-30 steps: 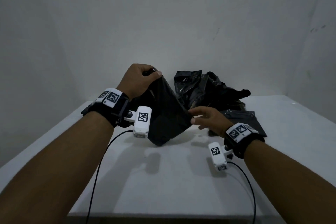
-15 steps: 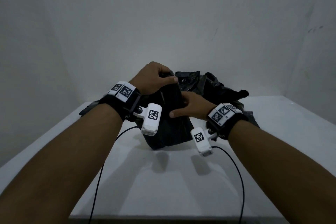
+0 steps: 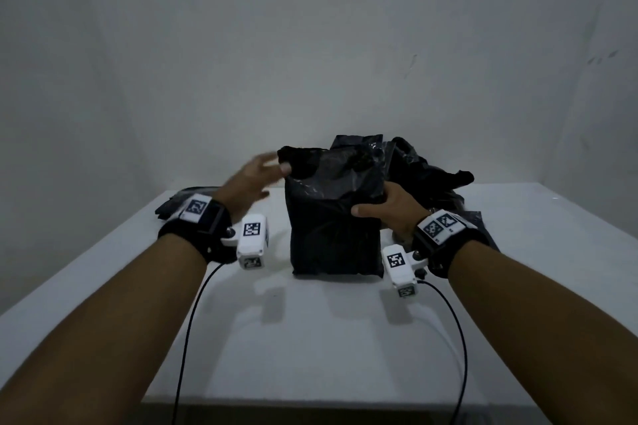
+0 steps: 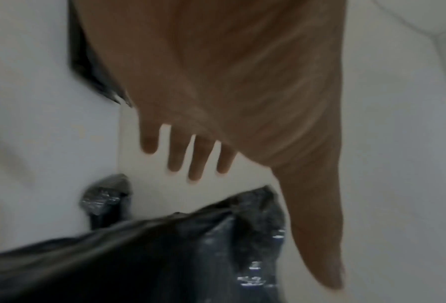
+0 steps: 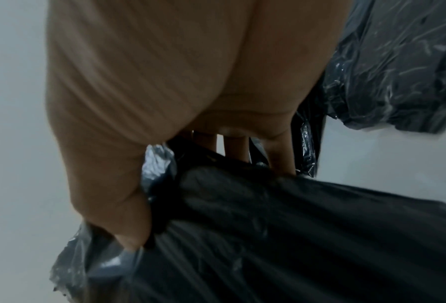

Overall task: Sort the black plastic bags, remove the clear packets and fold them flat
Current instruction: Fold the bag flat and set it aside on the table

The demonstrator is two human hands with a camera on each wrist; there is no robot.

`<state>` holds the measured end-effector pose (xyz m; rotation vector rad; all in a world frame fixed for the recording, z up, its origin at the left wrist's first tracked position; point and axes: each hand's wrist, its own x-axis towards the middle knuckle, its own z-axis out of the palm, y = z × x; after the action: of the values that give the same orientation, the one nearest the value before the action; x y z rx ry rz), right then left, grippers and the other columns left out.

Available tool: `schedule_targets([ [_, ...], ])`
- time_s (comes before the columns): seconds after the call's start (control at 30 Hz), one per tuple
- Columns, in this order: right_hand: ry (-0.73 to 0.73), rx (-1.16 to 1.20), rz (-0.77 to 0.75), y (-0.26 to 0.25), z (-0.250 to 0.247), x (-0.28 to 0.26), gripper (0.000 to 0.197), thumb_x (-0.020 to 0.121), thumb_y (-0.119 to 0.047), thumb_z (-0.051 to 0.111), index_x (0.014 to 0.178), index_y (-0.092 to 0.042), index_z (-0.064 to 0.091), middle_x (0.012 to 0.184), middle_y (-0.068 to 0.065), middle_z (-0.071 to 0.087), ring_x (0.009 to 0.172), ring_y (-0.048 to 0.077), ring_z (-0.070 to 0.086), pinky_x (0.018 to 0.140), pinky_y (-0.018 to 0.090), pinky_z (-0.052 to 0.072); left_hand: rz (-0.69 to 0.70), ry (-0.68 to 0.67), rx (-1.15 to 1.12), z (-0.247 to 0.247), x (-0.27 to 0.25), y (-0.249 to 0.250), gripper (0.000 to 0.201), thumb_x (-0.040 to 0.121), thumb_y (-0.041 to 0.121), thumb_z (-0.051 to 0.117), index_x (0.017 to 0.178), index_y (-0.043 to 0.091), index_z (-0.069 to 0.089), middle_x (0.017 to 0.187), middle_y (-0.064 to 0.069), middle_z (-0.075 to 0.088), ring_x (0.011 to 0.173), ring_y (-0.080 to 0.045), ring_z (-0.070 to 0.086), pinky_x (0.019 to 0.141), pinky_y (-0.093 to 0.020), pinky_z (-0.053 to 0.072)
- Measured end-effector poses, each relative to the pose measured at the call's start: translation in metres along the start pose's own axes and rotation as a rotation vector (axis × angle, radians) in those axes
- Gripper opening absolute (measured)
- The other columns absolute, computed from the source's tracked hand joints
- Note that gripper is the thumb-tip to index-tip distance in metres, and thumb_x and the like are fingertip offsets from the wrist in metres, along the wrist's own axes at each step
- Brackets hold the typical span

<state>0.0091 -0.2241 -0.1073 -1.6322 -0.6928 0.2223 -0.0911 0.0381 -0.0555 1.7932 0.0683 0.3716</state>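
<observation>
A packet of black plastic bags in a clear wrapper (image 3: 333, 217) stands upright on the white table (image 3: 310, 338). My right hand (image 3: 386, 209) grips its right edge, thumb in front and fingers behind; the right wrist view shows the thumb pinching the black bag (image 5: 281, 235). My left hand (image 3: 257, 176), blurred, hovers with straight spread fingers just left of the packet's top, holding nothing. In the left wrist view the left hand (image 4: 198, 155) is spread above the black bag (image 4: 165, 256).
A loose heap of crumpled black bags (image 3: 424, 172) lies behind and right of the packet against the white wall. A flat dark bag (image 3: 179, 203) lies at the table's far left. Wrist camera cables trail toward the table's front edge.
My left hand has let go of the bag's top and opened to the left. My right hand has shifted to the packet's right edge, and the packet now stands upright on the table.
</observation>
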Motion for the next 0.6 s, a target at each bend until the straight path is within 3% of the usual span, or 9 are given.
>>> schedule_targets([
  [0.03,0.0,0.03,0.005,0.0,0.001,0.0,0.028,0.077,-0.003,0.082,0.1,-0.014,0.071,0.105,0.009,0.075,0.1,0.028,0.072,0.089,0.046,0.058,-0.072,-0.093,0.019,0.001,-0.002,-0.013,0.096,0.041,0.076,0.086,0.122,0.031,0.059,0.11,0.018,0.07,0.108,-0.007,0.062,0.092,-0.035,0.043],
  [0.07,-0.005,0.057,0.009,0.001,0.002,-0.001,0.028,0.078,-0.001,0.08,0.1,-0.014,0.07,0.105,0.009,0.075,0.101,0.029,0.071,0.09,0.046,0.058,-0.107,-0.164,0.03,0.005,-0.006,-0.024,0.08,0.054,0.07,0.085,0.12,0.03,0.063,0.111,0.016,0.073,0.111,-0.011,0.064,0.096,-0.037,0.046],
  [0.13,-0.028,0.071,0.015,0.001,0.005,-0.002,0.027,0.079,0.002,0.078,0.099,-0.014,0.07,0.104,0.009,0.075,0.101,0.029,0.071,0.089,0.044,0.058,-0.097,-0.179,-0.011,0.015,-0.012,-0.036,0.032,0.09,0.042,0.071,0.117,0.026,0.067,0.111,0.01,0.075,0.111,-0.015,0.066,0.098,-0.036,0.051],
  [0.17,-0.036,0.072,0.018,0.001,0.005,-0.003,0.027,0.079,0.002,0.078,0.1,-0.014,0.07,0.103,0.008,0.075,0.101,0.029,0.071,0.087,0.043,0.059,-0.088,-0.142,-0.061,0.021,-0.015,-0.036,0.017,0.098,0.029,0.062,0.113,0.023,0.068,0.106,0.008,0.076,0.106,-0.015,0.068,0.093,-0.032,0.054],
  [0.23,-0.024,0.113,0.023,-0.001,0.004,-0.004,0.024,0.083,-0.001,0.075,0.102,-0.015,0.069,0.1,0.004,0.076,0.097,0.026,0.072,0.081,0.038,0.06,-0.063,-0.082,-0.145,0.029,-0.018,-0.037,0.014,0.102,0.017,0.055,0.106,0.02,0.069,0.093,0.01,0.077,0.092,-0.011,0.069,0.078,-0.024,0.056],
  [0.3,0.02,0.175,0.005,-0.004,0.0,-0.003,0.016,0.09,-0.007,0.069,0.103,-0.015,0.069,0.099,0.003,0.076,0.093,0.022,0.073,0.077,0.035,0.06,-0.031,-0.059,-0.169,0.033,-0.015,-0.04,0.016,0.101,0.012,0.055,0.105,0.019,0.069,0.09,0.01,0.076,0.085,-0.005,0.069,0.071,-0.019,0.055],
  [0.47,0.118,0.193,-0.048,-0.014,-0.006,0.0,0.01,0.096,-0.009,0.061,0.093,-0.011,0.071,0.088,0.008,0.073,0.078,0.021,0.07,0.071,0.034,0.06,0.059,0.04,-0.215,0.039,-0.01,-0.04,0.018,0.1,0.004,0.055,0.105,0.013,0.07,0.09,0.008,0.076,0.083,-0.004,0.07,0.076,-0.021,0.056],
  [0.6,0.185,0.194,-0.093,-0.017,-0.01,0.005,0.017,0.098,-0.004,0.056,0.087,-0.006,0.069,0.077,0.007,0.07,0.068,0.02,0.066,0.062,0.03,0.059,0.076,0.113,-0.296,0.04,-0.006,-0.04,0.01,0.097,0.005,0.059,0.098,0.009,0.068,0.091,-0.001,0.074,0.085,-0.013,0.068,0.082,-0.028,0.055],
])
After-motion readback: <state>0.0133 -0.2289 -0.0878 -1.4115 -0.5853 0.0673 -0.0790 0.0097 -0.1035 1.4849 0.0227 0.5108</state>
